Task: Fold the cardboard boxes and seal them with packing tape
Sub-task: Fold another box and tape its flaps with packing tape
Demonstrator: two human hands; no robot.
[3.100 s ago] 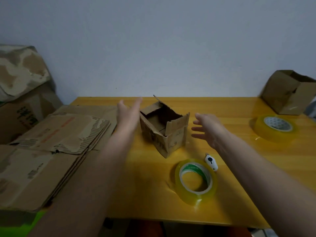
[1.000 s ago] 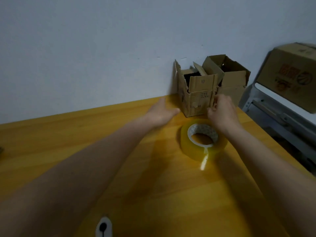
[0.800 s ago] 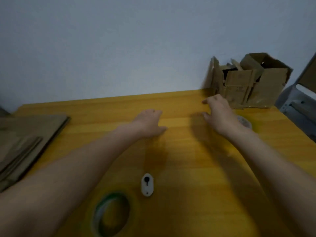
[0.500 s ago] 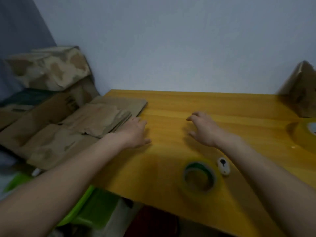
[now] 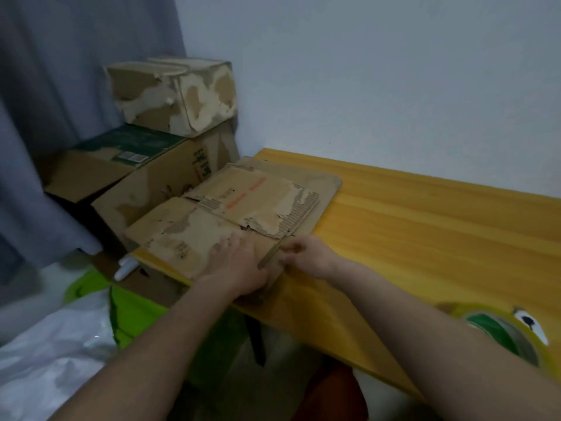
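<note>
**Both hands at the near corner of the flattened cardboard stack**

The stack of flattened cardboard boxes (image 5: 243, 208) lies at the left end of the yellow counter (image 5: 425, 226), at about 10 o'clock from the viewer. Its top sheet is torn, with corrugation exposed along the right edge.

The left hand (image 5: 239, 265) rests palm-down on the near part of the stack, fingers extended and flat on the cardboard, gripping nothing. The right hand (image 5: 309, 256) is just beside it, at 3 o'clock from the left hand. Its fingers curl at the stack's near right edge, where a cardboard edge (image 5: 271, 255) is raised on a tilt; whether the fingers actually pinch that edge cannot be told.

A roll of packing tape (image 5: 498, 332) lies on the counter at 4 o'clock, partly hidden behind the right forearm. A small white object (image 5: 526, 322) lies touching or just beside it.

Closed cardboard cartons (image 5: 170, 95) are stacked off the counter at 11 o'clock, against a grey curtain (image 5: 60, 86).
</note>
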